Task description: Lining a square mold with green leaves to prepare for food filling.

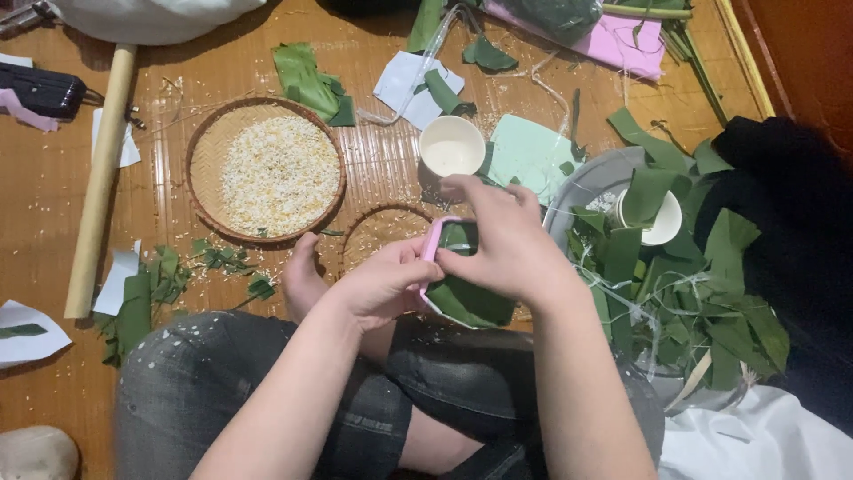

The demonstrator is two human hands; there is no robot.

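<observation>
We see both hands closed on a pink mould (433, 242) lined with green leaf (466, 298) — left hand (384, 283) gripping its left side, right hand (506, 244) pinching over its top.

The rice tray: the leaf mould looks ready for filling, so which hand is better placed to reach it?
Probably the left hand: the rice tray lies on its side, while the right hand presses the green leaf into the pink mould.

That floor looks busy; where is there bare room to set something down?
Bare wood lies between the wooden roller and the rice tray, and left of the roller. It is crowded right of the hands, where the leaf pile fills the basin.
</observation>
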